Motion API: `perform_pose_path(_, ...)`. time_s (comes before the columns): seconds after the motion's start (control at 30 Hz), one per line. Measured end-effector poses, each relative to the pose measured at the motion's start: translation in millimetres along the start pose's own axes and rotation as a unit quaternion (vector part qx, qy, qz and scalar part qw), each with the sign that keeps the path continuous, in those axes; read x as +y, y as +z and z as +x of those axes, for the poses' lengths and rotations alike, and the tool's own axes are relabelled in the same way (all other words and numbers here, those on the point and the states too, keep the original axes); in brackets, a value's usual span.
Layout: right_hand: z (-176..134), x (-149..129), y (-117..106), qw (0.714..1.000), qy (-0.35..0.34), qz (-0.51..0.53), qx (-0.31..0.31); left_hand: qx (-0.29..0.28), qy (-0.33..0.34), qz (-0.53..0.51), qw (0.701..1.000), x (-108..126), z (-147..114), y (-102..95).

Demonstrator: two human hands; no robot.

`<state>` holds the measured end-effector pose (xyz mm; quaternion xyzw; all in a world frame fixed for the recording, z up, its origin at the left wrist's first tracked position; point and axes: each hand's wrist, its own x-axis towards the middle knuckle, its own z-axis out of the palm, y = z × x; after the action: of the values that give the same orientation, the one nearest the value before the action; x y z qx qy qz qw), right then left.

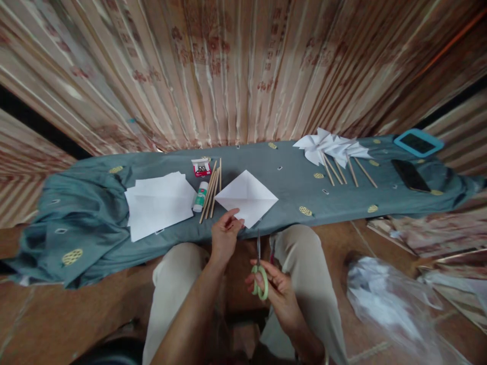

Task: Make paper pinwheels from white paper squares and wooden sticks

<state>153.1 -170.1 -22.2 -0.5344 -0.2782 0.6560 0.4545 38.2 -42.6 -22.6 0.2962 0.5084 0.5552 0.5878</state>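
A white square sheet of paper (247, 192) with creases lies turned like a diamond on the cloth-covered bench, in the middle of the head view. My left hand (223, 237) pinches its near left edge, close to the corner facing me. In my right hand (279, 290) are scissors (261, 284) with pale green handles, fingers through the loops. Their blades point up at the paper's near corner, just short of it. Left of the sheet lie several wooden sticks (212, 191), a glue stick (200, 196) and a small red box (201, 168) of metal bits.
A stack of white paper (160, 205) lies on the left of the green cloth (289, 195). Paper pinwheels (331, 147) on sticks lie to the right, before a blue-framed tablet (418, 142) and a dark phone (411, 175). A plastic bag (388, 299) stands on the floor.
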Motion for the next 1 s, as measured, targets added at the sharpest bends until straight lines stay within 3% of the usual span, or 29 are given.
perform_pose_path(0.1,0,3,-2,1.0,-0.005,-0.007,0.011,-0.01,0.024,0.026,0.999,-4,0,1.2)
perform_pose_path(0.37,10,-3,-1,0.999,-0.028,0.017,-0.032,-0.004,0.037,0.097,0.995,-17,-1,-3.8)
perform_pose_path(0.73,21,-13,-1,0.998,-0.049,0.017,-0.026,-0.034,-0.001,0.087,0.996,-4,-13,0.7)
perform_pose_path(1.0,21,-17,0,0.998,-0.061,-0.012,-0.031,-0.017,0.032,0.117,0.992,-7,-17,-0.2)
